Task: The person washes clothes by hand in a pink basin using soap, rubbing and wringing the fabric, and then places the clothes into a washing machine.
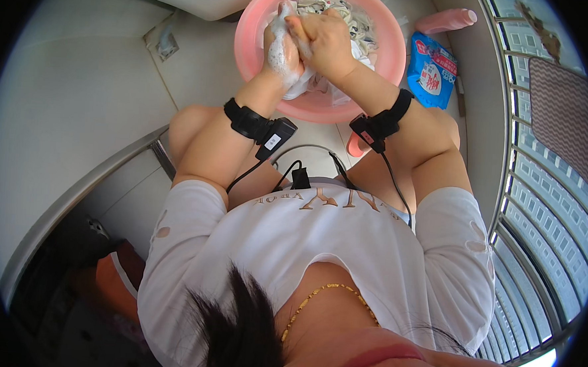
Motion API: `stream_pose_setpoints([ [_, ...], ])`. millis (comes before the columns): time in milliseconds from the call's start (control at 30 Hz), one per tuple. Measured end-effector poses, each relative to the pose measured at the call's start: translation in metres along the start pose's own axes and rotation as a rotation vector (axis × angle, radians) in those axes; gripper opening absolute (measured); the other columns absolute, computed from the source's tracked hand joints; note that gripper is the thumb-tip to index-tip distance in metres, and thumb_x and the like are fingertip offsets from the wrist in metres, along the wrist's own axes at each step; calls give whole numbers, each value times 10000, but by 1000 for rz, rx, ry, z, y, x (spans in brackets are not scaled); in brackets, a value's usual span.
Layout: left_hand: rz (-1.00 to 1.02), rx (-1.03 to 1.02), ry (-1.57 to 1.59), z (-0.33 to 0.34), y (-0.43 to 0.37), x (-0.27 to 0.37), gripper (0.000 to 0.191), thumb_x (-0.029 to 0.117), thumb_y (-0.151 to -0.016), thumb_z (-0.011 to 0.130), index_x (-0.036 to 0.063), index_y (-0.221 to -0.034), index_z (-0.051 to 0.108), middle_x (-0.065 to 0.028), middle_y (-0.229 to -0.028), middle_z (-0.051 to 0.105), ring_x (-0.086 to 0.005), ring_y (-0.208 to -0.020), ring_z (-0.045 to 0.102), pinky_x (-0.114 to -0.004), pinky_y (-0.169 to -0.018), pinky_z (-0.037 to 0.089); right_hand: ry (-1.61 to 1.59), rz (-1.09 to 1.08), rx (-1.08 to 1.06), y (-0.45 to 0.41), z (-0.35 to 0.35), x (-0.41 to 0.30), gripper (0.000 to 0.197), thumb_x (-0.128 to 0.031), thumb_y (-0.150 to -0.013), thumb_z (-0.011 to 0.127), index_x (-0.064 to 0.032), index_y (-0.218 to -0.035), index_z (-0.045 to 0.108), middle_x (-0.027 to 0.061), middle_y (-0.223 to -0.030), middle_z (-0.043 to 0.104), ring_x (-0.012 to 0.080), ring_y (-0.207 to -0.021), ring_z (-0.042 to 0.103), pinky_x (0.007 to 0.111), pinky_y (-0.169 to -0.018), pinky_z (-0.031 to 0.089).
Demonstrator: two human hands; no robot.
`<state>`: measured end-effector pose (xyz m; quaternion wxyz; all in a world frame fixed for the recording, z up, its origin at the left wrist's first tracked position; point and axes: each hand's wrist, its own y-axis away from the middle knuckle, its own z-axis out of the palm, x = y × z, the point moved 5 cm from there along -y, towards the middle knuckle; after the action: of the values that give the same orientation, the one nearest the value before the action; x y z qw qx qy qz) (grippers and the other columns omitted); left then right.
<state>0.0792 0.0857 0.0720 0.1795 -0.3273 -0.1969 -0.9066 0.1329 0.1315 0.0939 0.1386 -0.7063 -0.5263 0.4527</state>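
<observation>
Soapy foam covers my left hand (282, 51), which is over a pink plastic basin (247, 46). Pressed against it from the right is my right hand (326, 40), its fingers curled. Both hands grip a wet white cloth (299, 88), part of which hangs below them into the basin; the part between the palms is mostly hidden. Behind and to the right of the hands, a bunched light cloth with a dark pattern (364, 30) lies in the basin. Each of my forearms wears a black strap with a small cabled device.
Right of the basin, a blue detergent bag (432, 73) and a pink bottle (444, 22) lie by the low wall. A floor drain (166, 46) is at the left. Metal railings (519, 120) run along the right, with a patterned mat (560, 107) beside them.
</observation>
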Motion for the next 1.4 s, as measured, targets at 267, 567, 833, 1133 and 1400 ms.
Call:
stream_pose_setpoints([
  [267, -116, -397, 229, -20, -14, -19, 418, 425, -999, 323, 67, -1074, 524, -18, -1030, 541, -122, -990, 527, -277, -890, 447, 72, 9, -192, 3, 3, -11, 201, -212, -897, 568, -33, -805, 562, 73, -752, 577, 235, -667, 540, 337, -664, 420],
  [567, -140, 282, 109, -20, -1, -11, 332, 420, -974, 412, 131, -832, 493, 33, -696, 457, -85, -669, 490, -255, -577, 434, 44, -28, 37, -4, 0, -1, 339, -217, -828, 631, -107, -548, 475, 58, -512, 500, 258, -483, 493, 361, -546, 355],
  [833, -105, 154, 48, -27, -1, -7, 475, 460, -973, 377, 50, -1172, 509, -64, -1125, 549, -205, -1080, 528, -329, -953, 422, -35, -47, -27, -3, -2, -10, 277, -156, -851, 604, -83, -604, 505, 68, -550, 503, 276, -505, 490, 356, -555, 347],
  [1133, -107, 170, 45, -27, -5, -10, 400, 434, -990, 353, 88, -1022, 551, -18, -952, 571, -147, -966, 560, -304, -869, 459, 13, 31, -44, -3, 0, 9, 314, -197, -876, 596, -59, -608, 508, 75, -567, 512, 263, -494, 464, 349, -567, 368],
  [1400, 60, -37, -176, -14, -2, 5, 482, 461, -988, 345, 41, -880, 558, -27, -876, 558, -105, -815, 522, -268, -773, 442, -1095, 1010, -32, 17, -14, 58, 372, -352, -970, 487, -26, -836, 605, -23, -836, 555, 59, -791, 462, 230, -715, 378],
])
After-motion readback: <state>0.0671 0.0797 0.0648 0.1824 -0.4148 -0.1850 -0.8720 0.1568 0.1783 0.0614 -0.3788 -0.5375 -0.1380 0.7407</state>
